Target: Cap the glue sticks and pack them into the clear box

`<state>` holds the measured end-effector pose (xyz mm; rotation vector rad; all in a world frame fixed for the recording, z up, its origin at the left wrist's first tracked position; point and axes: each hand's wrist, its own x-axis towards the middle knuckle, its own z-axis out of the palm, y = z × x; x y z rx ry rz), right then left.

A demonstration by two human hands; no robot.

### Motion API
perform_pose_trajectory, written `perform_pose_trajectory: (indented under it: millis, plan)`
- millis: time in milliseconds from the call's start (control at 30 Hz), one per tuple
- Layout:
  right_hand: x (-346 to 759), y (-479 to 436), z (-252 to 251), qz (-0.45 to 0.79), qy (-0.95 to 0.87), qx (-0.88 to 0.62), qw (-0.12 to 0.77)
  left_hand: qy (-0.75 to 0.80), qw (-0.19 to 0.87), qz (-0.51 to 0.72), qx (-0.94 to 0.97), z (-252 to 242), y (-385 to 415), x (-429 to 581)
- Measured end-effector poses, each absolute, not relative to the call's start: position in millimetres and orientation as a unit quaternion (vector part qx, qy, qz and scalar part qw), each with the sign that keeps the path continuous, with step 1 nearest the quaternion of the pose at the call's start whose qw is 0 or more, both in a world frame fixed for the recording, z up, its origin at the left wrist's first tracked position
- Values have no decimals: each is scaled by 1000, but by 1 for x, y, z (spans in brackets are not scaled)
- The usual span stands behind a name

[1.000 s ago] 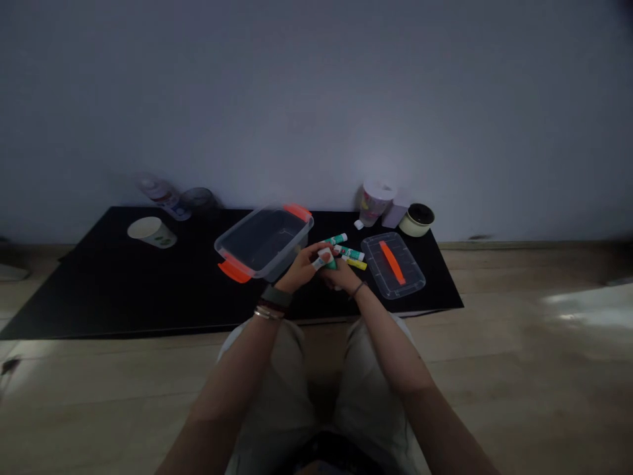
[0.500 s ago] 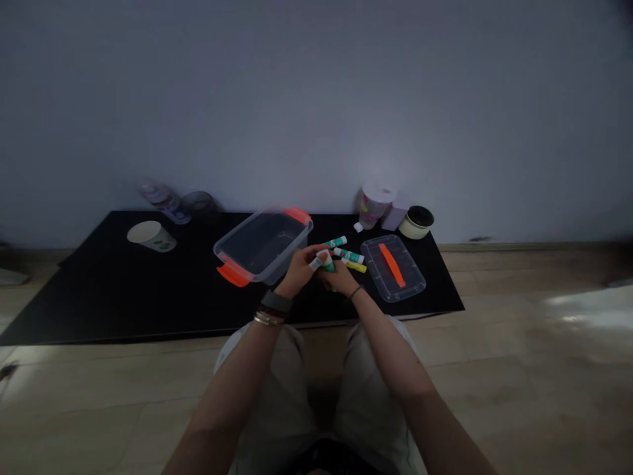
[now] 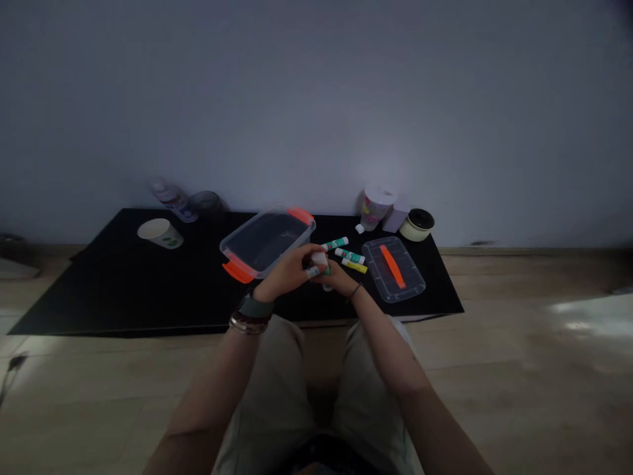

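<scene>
My left hand (image 3: pixel 285 272) and my right hand (image 3: pixel 339 280) meet over the front of a black mat (image 3: pixel 148 290), both closed round a small green-and-white glue stick (image 3: pixel 319 264). Its white ends show between my fingers. Just behind my hands lie two green glue sticks (image 3: pixel 336 243) (image 3: pixel 349 255) and a yellow one (image 3: pixel 355 266). A clear plastic box with orange latches (image 3: pixel 267 241) stands to the left of my hands. Its flat clear lid with an orange handle (image 3: pixel 393 267) lies to the right.
A paper cup (image 3: pixel 161 232) stands at the mat's back left, with a tipped bottle (image 3: pixel 171 196) and a dark round object (image 3: pixel 204 201) by the wall. At the back right stand a white cup (image 3: pixel 374 204), a small box (image 3: pixel 395 214) and a cream jar (image 3: pixel 417 223). Wooden floor surrounds the mat.
My hands have drawn slightly nearer to me with the glue stick, and my left wrist has turned. The view has shifted a little to the left.
</scene>
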<state>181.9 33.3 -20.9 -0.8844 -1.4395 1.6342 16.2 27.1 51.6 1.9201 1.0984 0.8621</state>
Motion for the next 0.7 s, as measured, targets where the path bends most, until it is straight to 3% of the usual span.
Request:
perform_pose_trajectory:
  millis: [100,200,267,400,533,700]
  plan:
    - [179,40,-23,637,-497,-326,491,466,321,380,732,78,39,-5]
    - [182,49,-26,639,-390,-371,550,538,229,494,643,96,63,-32]
    - [187,53,-27,632,-334,-402,572,597,187,508,592,98,80,-47]
    - [191,54,-25,630,-309,-413,580,717,162,331,592,79,104,-62]
    - [189,51,-22,648,-330,-404,555,736,173,153,636,45,117,-64]
    - [189,49,-21,653,-345,-394,547,736,199,70,643,18,128,-67]
